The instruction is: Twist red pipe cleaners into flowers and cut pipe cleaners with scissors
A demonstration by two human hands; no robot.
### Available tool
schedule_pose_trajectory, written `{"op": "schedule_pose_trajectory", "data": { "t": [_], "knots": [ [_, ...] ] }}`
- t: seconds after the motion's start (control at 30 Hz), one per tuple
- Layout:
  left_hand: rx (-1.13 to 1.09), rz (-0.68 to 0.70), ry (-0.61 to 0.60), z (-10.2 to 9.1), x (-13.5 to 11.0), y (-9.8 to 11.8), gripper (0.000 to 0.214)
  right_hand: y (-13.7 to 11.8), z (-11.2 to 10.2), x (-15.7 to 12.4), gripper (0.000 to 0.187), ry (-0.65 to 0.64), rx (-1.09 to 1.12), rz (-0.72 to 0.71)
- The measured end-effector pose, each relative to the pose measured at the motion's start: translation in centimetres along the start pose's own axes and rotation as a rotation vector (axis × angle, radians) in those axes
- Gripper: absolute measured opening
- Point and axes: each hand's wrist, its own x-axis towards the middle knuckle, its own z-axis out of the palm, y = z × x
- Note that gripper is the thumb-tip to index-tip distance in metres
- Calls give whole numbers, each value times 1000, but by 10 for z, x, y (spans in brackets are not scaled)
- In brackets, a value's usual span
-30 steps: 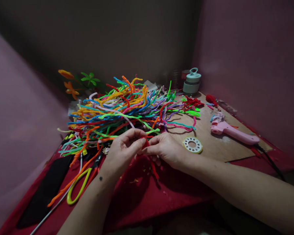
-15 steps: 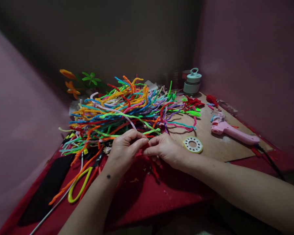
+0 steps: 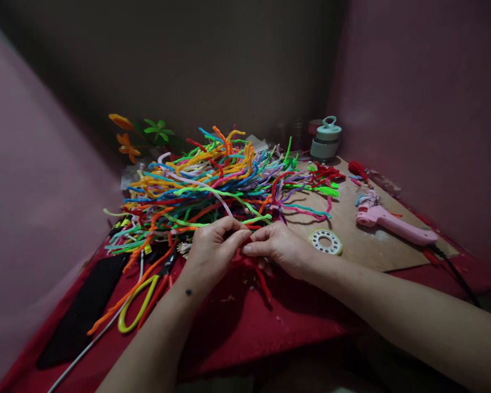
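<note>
My left hand point(image 3: 216, 245) and my right hand point(image 3: 278, 246) meet at the middle of the table, fingertips almost touching. Both are closed in a pinch on a red pipe cleaner point(image 3: 263, 281), whose end hangs down below my right fingers. Most of it is hidden by the fingers. Just behind the hands lies a large heap of pipe cleaners point(image 3: 204, 180) in many colours. Scissors point(image 3: 137, 305) with a yellow handle loop rest to the left of my left wrist. A white-and-yellow tape spool point(image 3: 326, 242) lies close to my right forearm.
A pink glue gun point(image 3: 396, 222) with a black cord lies on a brown board point(image 3: 368, 251) at the right. Behind it stands a mint-lidded jar point(image 3: 326, 139). A black phone-like slab point(image 3: 82, 311) and a white cable point(image 3: 94, 341) are at left. Fuzzy flowers point(image 3: 127, 146) rise behind the heap.
The whole scene has shifted slightly right as the camera turned. Both hands keep their pinch, with the fingers only slightly adjusted.
</note>
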Motion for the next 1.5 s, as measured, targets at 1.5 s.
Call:
{"op": "schedule_pose_trajectory", "data": {
  "t": [1.5],
  "knots": [
    [-201, -193, -137, -5, 2, 4, 30, -11, -11, 3, 30, 28, 294, -106]
  ]
}}
